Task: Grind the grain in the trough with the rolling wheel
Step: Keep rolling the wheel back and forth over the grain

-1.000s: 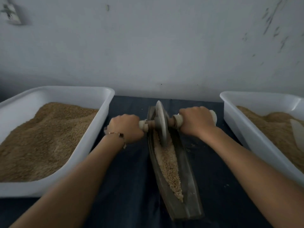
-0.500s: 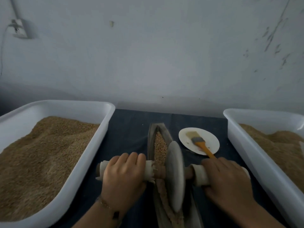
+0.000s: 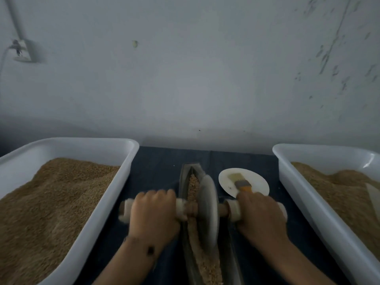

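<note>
The rolling wheel (image 3: 207,210) stands in the trough (image 3: 186,175) on the grain (image 3: 193,186), between the left hand (image 3: 153,214) and right hand (image 3: 260,214), each wrapped tight around its handle.

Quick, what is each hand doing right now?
Left hand: closed around the left handle of the rolling wheel.
Right hand: closed around the right handle.

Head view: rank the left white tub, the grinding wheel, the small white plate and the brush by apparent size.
1. left white tub
2. grinding wheel
3. small white plate, close to the wheel in apparent size; the wheel is nearer the camera, so this order is unsure
4. brush
</note>
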